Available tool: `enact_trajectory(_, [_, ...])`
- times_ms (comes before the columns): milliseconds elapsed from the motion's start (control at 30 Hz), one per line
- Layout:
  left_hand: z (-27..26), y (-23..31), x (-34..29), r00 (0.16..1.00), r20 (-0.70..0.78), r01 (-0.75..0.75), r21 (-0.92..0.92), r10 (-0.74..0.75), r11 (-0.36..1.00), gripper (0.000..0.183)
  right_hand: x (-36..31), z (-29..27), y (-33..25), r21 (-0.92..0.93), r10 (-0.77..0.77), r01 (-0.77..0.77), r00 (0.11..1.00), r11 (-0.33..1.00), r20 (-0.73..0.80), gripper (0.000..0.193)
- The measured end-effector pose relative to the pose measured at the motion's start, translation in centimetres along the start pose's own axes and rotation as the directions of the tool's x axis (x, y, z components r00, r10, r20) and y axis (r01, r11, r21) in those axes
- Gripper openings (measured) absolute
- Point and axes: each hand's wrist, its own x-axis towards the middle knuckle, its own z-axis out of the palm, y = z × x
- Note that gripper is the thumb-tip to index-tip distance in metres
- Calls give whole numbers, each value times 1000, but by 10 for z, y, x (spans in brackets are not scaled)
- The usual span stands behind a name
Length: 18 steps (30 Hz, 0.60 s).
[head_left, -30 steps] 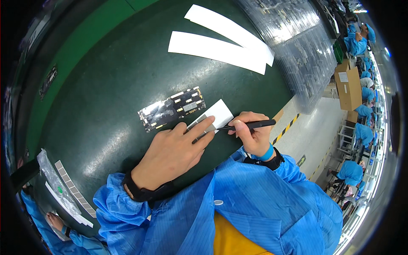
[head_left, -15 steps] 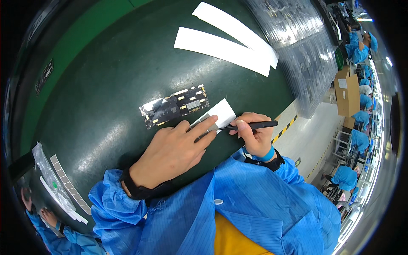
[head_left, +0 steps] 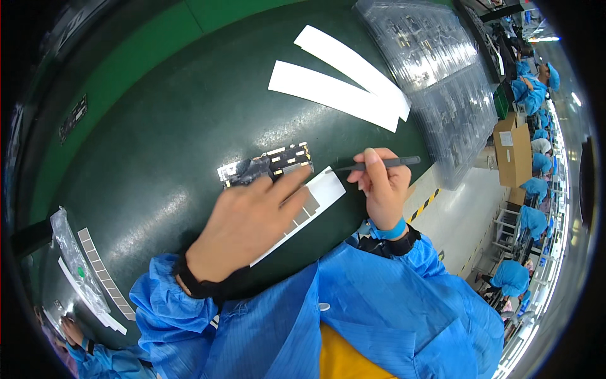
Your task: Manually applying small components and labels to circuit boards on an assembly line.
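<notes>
Head view: green bench (head_left: pixel 164 145), pale floor (head_left: pixel 464 211) beyond; right grip (head_left: pixel 384 192) holds black tweezers (head_left: pixel 403 162); left grip (head_left: pixel 243 221) unclear.

Circuit board (head_left: pixel 278 162), black and oblong, with pale rectangular components and a glossy left end, lies flat on the dark green tabletop (head_left: pixel 158 158); in my remote view its lower edge is partly covered. Label strip (head_left: pixel 327 189), white backing bearing grey rectangles, lies aslant just below, bare end toward upper right. Dark tweezers (head_left: pixel 401 162), held near-horizontal, point leftward, tip beside that end.
</notes>
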Motion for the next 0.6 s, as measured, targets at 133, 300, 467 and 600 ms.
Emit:
enact_trajectory(133, [5,-17,1,976,-174,156,149,-129,976,28,4,18,4,26,4,-5,1000,1000,18,24])
enact_trajectory(300, [6,-7,-6,987,-124,134,255,-105,958,29,4,23,9,45,-61,58,996,997,72,21])
enact_trajectory(467, [4,-4,-6,988,-101,138,251,-116,958,35,6,22,8,-20,-85,88,988,996,128,19])
enact_trajectory(600, [3,-4,-2,991,-103,101,222,-80,970,34,5,23,11,39,-85,81,991,996,106,18])
